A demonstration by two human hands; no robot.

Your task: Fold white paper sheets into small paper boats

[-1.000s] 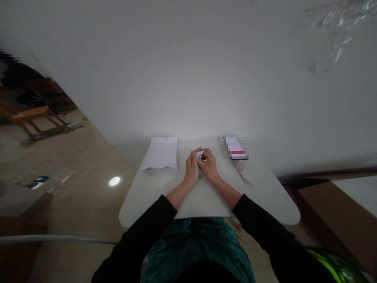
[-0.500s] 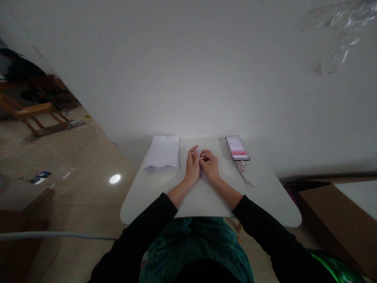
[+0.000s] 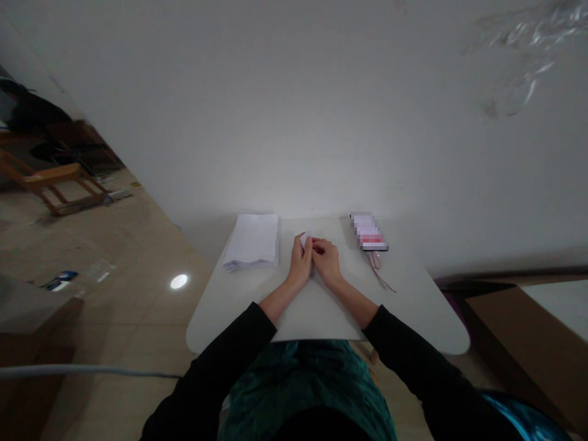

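Gripping a small white piece (image 3: 304, 239) in your left hand (image 3: 300, 262) over the table (image 3: 404, 318), you curl your right hand (image 3: 327, 262) beside it; whether those fingers pinch it, I cannot tell. Work on it seems unfinished, how much remains unclear.

Paper stack (image 3: 252, 239) left and phone (image 3: 369, 233) right on table (image 3: 404, 306), paper piece (image 3: 305, 238) between.

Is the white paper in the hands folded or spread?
Cannot tell: the fingers hide all but a small part of the white paper.
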